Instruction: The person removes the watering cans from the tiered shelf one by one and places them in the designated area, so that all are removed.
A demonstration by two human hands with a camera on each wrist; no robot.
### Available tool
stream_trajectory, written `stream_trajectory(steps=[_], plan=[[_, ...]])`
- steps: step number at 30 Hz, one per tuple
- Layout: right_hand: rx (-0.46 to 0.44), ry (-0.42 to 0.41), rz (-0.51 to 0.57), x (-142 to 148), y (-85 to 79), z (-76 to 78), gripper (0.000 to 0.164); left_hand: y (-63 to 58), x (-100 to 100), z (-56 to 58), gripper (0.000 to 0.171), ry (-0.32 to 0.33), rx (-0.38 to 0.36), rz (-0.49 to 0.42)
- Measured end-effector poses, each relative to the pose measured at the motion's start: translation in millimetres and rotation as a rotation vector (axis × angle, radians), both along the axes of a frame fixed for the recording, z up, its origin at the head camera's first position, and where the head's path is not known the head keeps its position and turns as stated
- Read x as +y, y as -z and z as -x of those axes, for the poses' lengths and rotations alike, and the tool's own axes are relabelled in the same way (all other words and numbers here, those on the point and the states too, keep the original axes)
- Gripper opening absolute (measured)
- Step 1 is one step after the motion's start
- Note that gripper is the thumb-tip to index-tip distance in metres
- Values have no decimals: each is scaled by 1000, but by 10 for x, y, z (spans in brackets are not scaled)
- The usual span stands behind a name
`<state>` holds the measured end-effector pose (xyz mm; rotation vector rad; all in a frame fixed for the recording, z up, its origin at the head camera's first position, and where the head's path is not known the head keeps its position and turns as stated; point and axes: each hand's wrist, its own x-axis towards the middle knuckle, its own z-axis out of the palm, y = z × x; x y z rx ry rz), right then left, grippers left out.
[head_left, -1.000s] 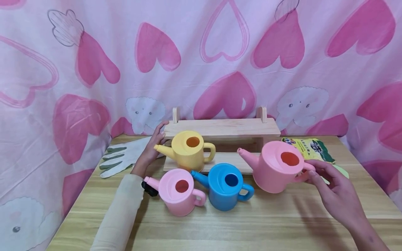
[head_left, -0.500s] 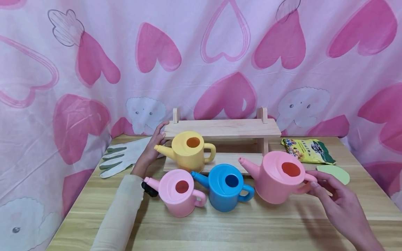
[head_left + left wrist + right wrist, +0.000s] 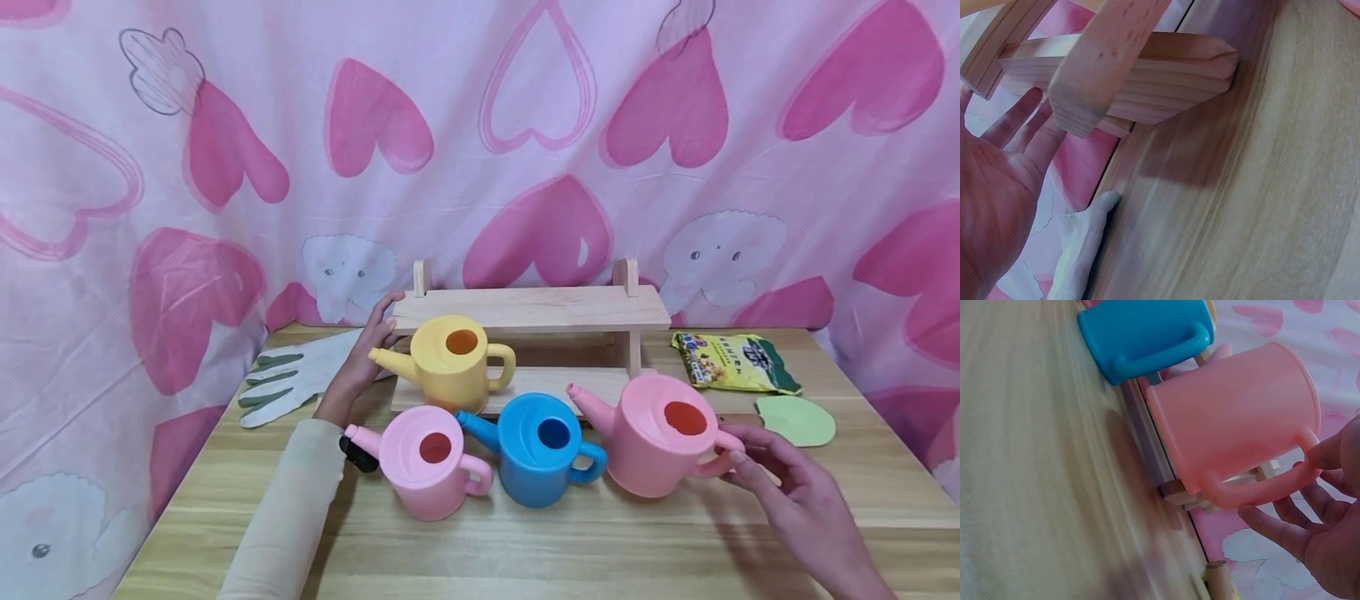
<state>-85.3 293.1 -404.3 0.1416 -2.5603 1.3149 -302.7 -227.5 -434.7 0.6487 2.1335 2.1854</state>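
Observation:
My right hand (image 3: 798, 500) grips the handle of a pink watering can (image 3: 651, 437), thumb on one side and fingers on the other. In the right wrist view this can is held close over the tabletop, beside a blue watering can (image 3: 1147, 337). My left hand (image 3: 365, 354) holds the left end of a two-tier wooden shelf (image 3: 532, 308); its fingers reach against the wood in the left wrist view. A yellow watering can (image 3: 442, 367) stands on the shelf's lower board. A second pink watering can (image 3: 420, 475) stands on the table, left of the blue one.
A white and green glove (image 3: 292, 375) lies left of the shelf, partly behind my left forearm. To the right are a yellow and green packet (image 3: 735, 362) and a pale green flat piece (image 3: 798, 421) on the wooden table (image 3: 525, 558). A heart-patterned curtain hangs behind.
The right hand has lowered the pink watering can toward the table, beside the blue one, uncovering the packet and the pale green piece. My left hand stays on the shelf.

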Motion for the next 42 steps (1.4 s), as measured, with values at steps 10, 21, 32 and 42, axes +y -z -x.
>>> stream_trajectory(steps=[10,21,32,42], plan=[[21,-16,2,-35,93,19,36,0,2,-4,51,7,13,-3],[39,-33,7,-60,146,40,33,-1,-3,6,49,-9,14,-6],[0,-44,14,-61,201,18,34,13,-2,25,51,-2,-4,2],[-12,-77,-36,-13,204,10,34,2,11,8,52,-18,-14,3]])
